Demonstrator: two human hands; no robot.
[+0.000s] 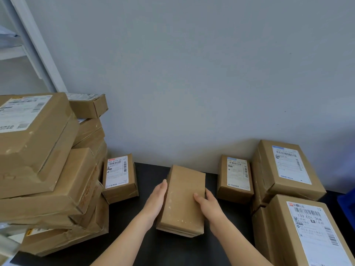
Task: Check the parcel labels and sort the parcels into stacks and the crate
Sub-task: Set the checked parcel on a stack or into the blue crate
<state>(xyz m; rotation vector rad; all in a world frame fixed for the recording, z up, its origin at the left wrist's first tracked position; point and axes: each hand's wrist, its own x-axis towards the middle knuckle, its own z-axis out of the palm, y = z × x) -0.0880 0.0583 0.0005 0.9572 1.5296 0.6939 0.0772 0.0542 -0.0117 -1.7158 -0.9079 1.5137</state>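
A plain brown parcel (182, 200) sits in the middle of the dark surface (149, 244), gripped along its long sides by both hands: the left hand (156, 200) flat against its left edge, the right hand (206, 203) curled over its right edge (no label shows on its upper face). Left of that parcel lies a small labelled box (119, 177) beside a leaning pile of cartons (44, 169); right of it stand another small labelled box (235, 178), two larger labelled boxes (286, 169), and a sliver of blue crate (347, 202).

Pale grey wall (192, 64), black tabletop (153, 246), white shelving (36, 47)
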